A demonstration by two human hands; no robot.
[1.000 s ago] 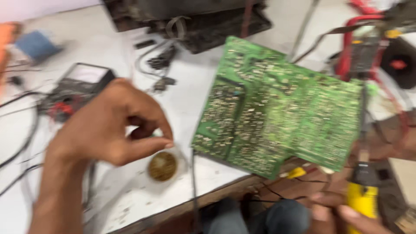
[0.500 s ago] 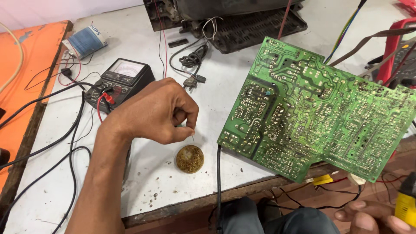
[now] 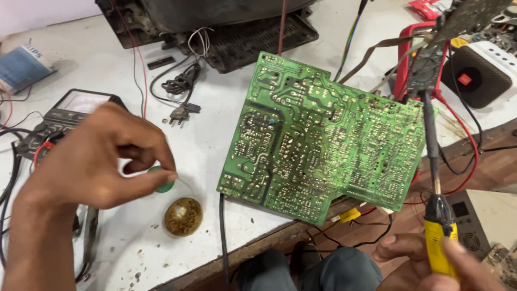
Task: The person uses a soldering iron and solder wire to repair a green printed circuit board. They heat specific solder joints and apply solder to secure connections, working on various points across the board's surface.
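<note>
At the near right edge, our right hand [image 3: 431,258] is closed around the yellow handle of a soldering iron [image 3: 433,178], whose dark shaft points away from us, its tip reaching the far right corner of the board. At the near left, our left hand [image 3: 102,161] has the thumb and 1 finger pinched narrow on what looks like a thin solder wire [image 3: 186,182], and a small green spool [image 3: 164,186] shows just behind the fingertips; the wire itself is very faint, so we cannot be sure of it.

Just beside this hand, a little nearer, a round tin of brownish flux or tip cleaner [image 3: 183,216] sits on the white table [image 3: 215,108]. The green circuit board [image 3: 323,134] lies solder side up in the middle, its near edge hanging over the table edge.

We judge that we are in the preparing step: both tools are in hand, but neither touches a joint. The next move would need both to meet on 1 joint of the board.

Farther left lies an analogue meter [image 3: 70,110], and at the far side a dark open chassis [image 3: 215,27].
</note>
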